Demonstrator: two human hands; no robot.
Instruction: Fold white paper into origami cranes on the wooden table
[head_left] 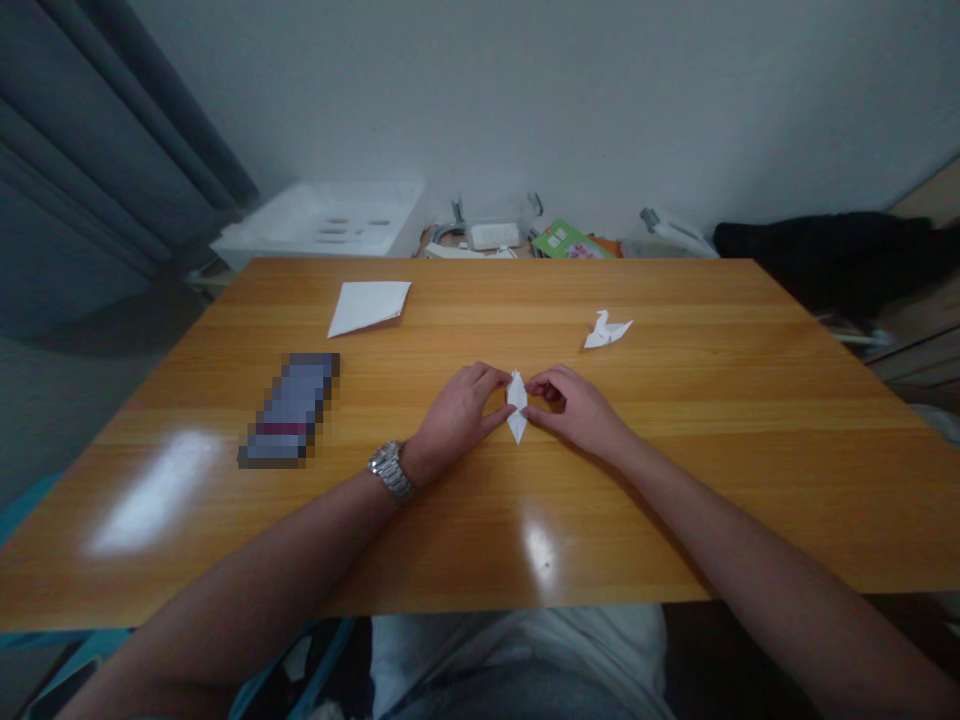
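Between my two hands is a small folded piece of white paper (517, 394), a narrow diamond with one point toward me. My left hand (466, 408), with a metal watch (391, 470) on its wrist, pinches the paper's left edge between thumb and fingers. On the opposite edge, the thumb and curled fingers of my right hand (574, 408) pinch it too. Beyond my right hand a finished white origami bird (606, 331) stands on the wooden table (675, 480).
A white sheet of paper (369, 306) lies at the back left. Nearer on the left is a phone-like dark object (291, 410), blurred by pixels. Behind the table's far edge are a white plastic tray (337, 222), a green booklet (570, 241) and dark cloth (832, 255).
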